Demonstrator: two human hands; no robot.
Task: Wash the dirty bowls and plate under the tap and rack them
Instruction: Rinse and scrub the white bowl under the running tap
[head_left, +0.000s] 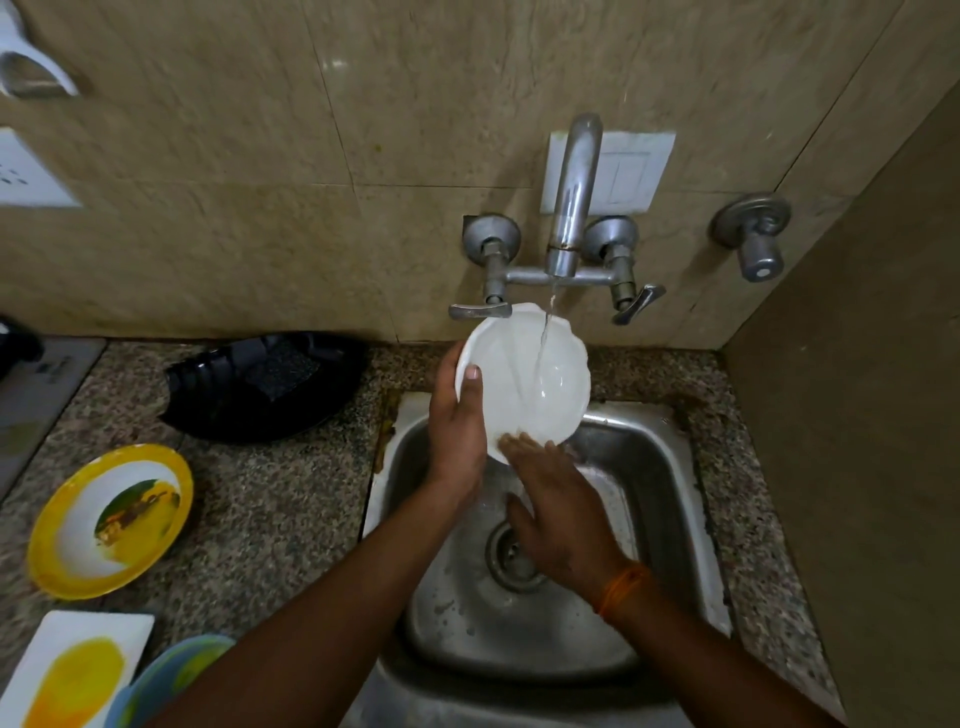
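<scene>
Held tilted under the tap (571, 197), a white bowl (524, 374), hollow turned toward the camera, water stream (546, 332) striking its inner right side. Gripped at the left rim by the left hand (457, 421), thumb hooked over the edge and onto the inside, fingers hidden behind. Laid against the bowl's near lower rim, the right hand (556, 509), fingers straight and spread, holding nothing, only touching or rubbing there. Directly over the far half of the sink (670, 467), so drips fall inside; drain (511, 556) below the right palm. Roundish, with a wavy rim, so no real long axis; opening faces near and slightly up. Probably mid-rinse, with racking next. Likely rack: the black slotted tray (260, 389) on the tabletop (291, 499) to the far left, just beside the sink's far-left corner, holding a dark scrub pad (283, 366). Nearer to that tray and already gripping: the left hand, so a short carry leftward over the sink edge looks natural. Tight room behind, with tap levers (472, 310) just above the bowl's far rim and the wall close. Waiting dirty on the left tabletop: a yellow-rimmed plate (109, 519) smeared with sauce, a white rectangular dish (78, 670) with a yellow stain, and a blue bowl (171, 675) partly hidden by the left forearm. Open path between sink and tray, well clear of those.
</scene>
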